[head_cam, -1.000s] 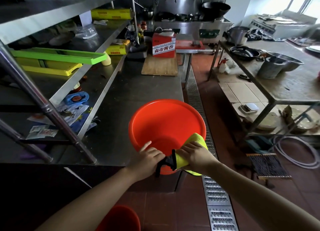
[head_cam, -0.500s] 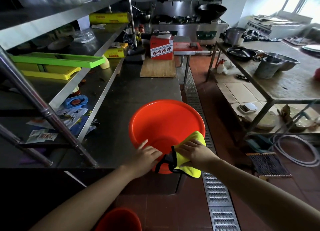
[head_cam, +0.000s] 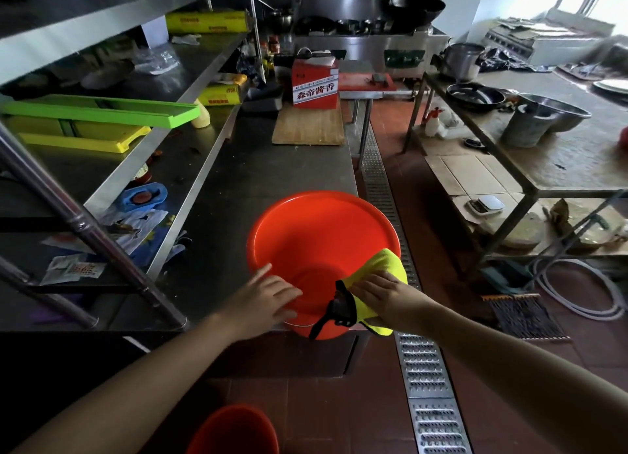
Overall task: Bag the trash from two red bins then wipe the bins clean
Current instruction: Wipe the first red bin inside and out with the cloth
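Observation:
A red bin (head_cam: 319,236) stands tilted at the near corner of the steel counter (head_cam: 217,222), its mouth turned up toward me and nothing visible inside. My left hand (head_cam: 263,299) lies flat on the near rim with fingers spread. My right hand (head_cam: 384,295) presses a yellow cloth with black trim (head_cam: 377,266) over the rim's right near side. A second red bin (head_cam: 234,431) sits on the floor below, only its top showing.
A wooden board (head_cam: 307,124) and a red box (head_cam: 315,83) stand farther along the counter. Shelves with green and yellow trays (head_cam: 98,112) run along the left. A metal floor drain (head_cam: 421,362) passes on the right, with a steel table (head_cam: 530,168) beyond.
My right hand and the cloth have slid rightward along the bin's near rim. My left hand has shifted slightly left on the rim, fingers spreading.

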A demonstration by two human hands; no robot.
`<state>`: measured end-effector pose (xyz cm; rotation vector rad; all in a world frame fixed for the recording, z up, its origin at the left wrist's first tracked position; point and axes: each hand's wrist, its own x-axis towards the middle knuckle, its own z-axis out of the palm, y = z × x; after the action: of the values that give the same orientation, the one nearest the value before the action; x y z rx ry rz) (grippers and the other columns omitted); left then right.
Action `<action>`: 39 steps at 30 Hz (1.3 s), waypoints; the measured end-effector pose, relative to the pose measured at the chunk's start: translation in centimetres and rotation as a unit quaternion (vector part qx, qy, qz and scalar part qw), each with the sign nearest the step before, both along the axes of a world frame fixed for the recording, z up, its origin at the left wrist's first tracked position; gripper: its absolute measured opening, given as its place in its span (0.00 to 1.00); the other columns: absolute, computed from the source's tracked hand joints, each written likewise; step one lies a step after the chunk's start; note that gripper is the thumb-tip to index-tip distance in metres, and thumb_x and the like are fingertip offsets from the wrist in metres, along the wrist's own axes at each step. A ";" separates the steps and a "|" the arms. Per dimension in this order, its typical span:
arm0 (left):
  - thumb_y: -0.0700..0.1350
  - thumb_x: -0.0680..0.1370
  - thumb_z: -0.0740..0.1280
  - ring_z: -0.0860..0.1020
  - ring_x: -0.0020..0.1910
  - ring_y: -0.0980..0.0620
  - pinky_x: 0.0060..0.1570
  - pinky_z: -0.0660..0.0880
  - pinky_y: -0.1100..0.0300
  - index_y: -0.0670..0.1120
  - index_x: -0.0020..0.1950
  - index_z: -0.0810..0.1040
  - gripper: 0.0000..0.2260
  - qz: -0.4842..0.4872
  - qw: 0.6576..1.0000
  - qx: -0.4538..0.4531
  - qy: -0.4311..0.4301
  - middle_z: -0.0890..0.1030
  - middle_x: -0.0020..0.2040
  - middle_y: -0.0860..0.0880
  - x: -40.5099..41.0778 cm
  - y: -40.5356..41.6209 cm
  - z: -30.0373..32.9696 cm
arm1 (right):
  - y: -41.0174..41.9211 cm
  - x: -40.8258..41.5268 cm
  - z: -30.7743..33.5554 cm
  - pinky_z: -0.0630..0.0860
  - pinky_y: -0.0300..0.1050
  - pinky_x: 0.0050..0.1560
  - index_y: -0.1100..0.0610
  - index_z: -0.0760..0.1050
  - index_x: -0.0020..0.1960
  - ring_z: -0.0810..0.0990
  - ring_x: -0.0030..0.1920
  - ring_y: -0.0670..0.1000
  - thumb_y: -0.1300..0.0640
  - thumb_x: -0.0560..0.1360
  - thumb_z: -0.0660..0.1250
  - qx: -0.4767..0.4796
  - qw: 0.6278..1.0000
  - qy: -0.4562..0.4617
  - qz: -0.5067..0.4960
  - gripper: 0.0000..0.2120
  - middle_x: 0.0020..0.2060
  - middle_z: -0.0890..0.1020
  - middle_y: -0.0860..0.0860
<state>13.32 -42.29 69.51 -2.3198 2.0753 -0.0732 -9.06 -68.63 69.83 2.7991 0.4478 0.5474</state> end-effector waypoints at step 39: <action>0.64 0.79 0.52 0.68 0.69 0.54 0.75 0.45 0.40 0.52 0.68 0.73 0.25 -0.039 0.998 0.047 0.004 0.75 0.65 0.55 1.4 -3.5 1.2 | 0.4 5.0 1.5 0.73 0.52 0.62 0.51 0.74 0.67 0.82 0.55 0.54 0.28 0.69 0.65 0.027 0.973 0.188 -0.132 0.36 0.54 0.83 0.48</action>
<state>14.69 -45.82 70.75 -2.1893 2.1248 0.0319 -4.02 -68.24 71.33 2.9526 0.1224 -0.0318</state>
